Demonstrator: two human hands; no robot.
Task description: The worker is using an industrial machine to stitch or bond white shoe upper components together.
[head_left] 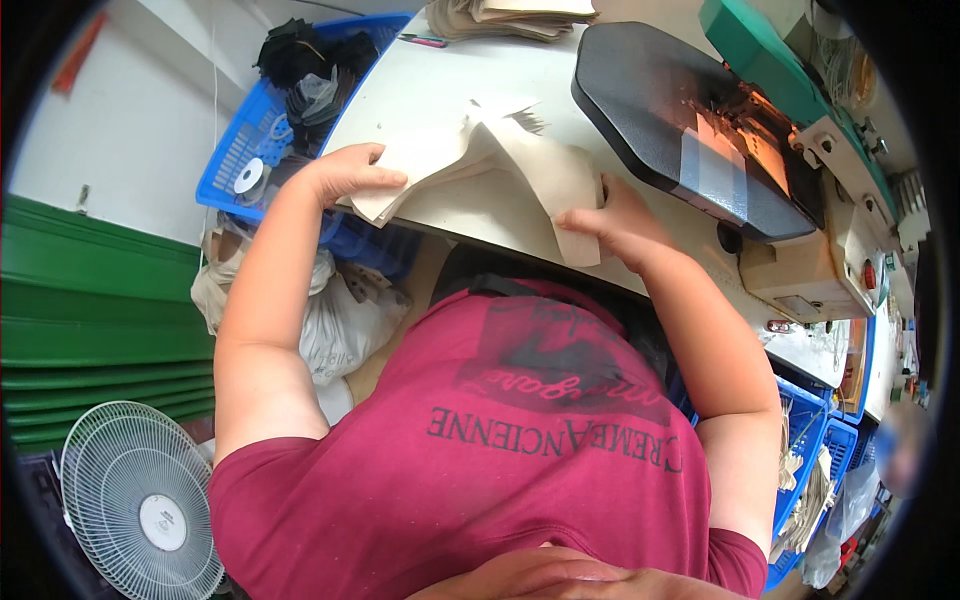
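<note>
On a clock face laid over the view, a round fan (110, 480) with a fine wire grille stands at eight o'clock; above it, at nine, is a glossy green ridged panel (100, 290); nearer the middle hangs or lies a crumpled white plastic bag (345, 325); at ten, a blue basket (232, 145) of slotted plastic carries a flat white disc (241, 184) and, toward eleven, a soft black bundle (290, 50); the left hand (345, 175), between ten and eleven, lays its thumb along the left edge of a cream sheet (560, 180), though I cannot tell whether that grip pinches it; the sheet, matte, thin and layered, spans the near edge of the smooth white tabletop (400, 105) just above centre, peaked in the middle and bending down on its right; at twelve sits a stack (510, 18) of similar cream pieces; the right hand (628, 225), at two, has its grip clamped on the sheet, thumb in front; beyond it, toward one, is a dark, smooth, angular machine bed (640, 95), with a teal cover (765, 60) toward two; blue crates (800, 425) hold loose cream pieces at four.
</note>
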